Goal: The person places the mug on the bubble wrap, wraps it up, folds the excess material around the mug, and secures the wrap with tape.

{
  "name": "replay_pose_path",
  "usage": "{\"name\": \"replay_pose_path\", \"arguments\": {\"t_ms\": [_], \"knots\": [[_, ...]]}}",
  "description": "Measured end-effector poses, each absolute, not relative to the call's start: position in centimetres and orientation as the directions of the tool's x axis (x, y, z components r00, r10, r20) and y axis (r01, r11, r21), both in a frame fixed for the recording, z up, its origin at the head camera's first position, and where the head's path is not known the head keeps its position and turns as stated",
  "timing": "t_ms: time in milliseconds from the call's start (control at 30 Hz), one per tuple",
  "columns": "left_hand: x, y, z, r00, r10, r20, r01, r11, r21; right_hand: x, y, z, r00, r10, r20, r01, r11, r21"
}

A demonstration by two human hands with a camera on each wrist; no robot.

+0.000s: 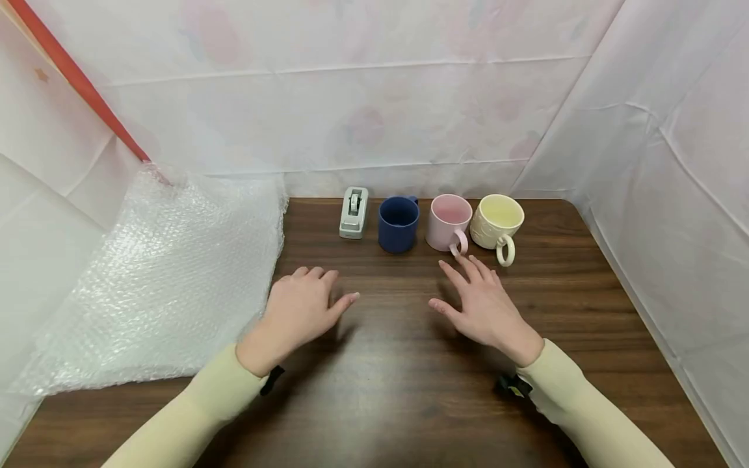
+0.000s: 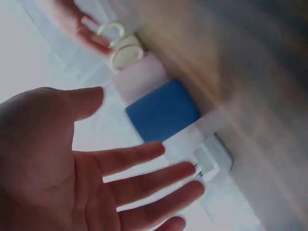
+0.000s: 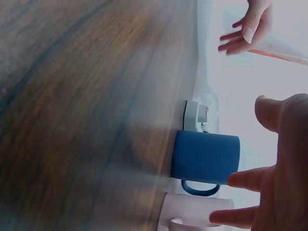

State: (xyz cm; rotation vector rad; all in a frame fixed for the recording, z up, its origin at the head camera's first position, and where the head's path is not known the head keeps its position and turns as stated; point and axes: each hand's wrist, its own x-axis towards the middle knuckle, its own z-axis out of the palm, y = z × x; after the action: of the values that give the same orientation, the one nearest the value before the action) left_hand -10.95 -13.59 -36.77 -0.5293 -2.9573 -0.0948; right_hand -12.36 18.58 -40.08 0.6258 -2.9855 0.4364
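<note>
My left hand (image 1: 301, 309) hovers over the table at the right edge of the bubble wrap (image 1: 175, 279), fingers spread, holding nothing. My right hand (image 1: 482, 305) is also spread and bare, its fingertips just in front of the pink mug (image 1: 440, 227). Left of that mug stands a blue mug (image 1: 398, 227), its handle at the back right. A cream mug (image 1: 488, 227) with a raised pattern is on the right, its ring handle toward me. A pale grey tape dispenser (image 1: 354, 214) sits left of the blue mug. In the right wrist view the blue mug (image 3: 206, 156) lies beyond my fingers.
The dark wooden table (image 1: 386, 383) ends at a draped white cloth (image 1: 363, 110) behind the mugs and a cloth wall (image 1: 690, 214) on the right. A red strip (image 1: 82, 84) runs down at the upper left. The bubble wrap hangs over the table's left edge.
</note>
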Motion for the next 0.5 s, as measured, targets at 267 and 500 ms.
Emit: {"name": "replay_pose_path", "arguments": {"t_ms": [267, 500], "knots": [[-13.2, -16.9, -33.2, -0.945, 0.328, 0.001, 0.317, 0.911, 0.265, -12.2, 19.0, -40.7, -0.919, -0.394, 0.006, -0.365, 0.844, -0.394], [-18.5, -23.0, -31.7, -0.966, 0.219, -0.136, 0.177, 0.948, 0.264, -11.7, 19.7, -40.9, -0.925, -0.38, -0.001, -0.348, 0.848, -0.399]]}}
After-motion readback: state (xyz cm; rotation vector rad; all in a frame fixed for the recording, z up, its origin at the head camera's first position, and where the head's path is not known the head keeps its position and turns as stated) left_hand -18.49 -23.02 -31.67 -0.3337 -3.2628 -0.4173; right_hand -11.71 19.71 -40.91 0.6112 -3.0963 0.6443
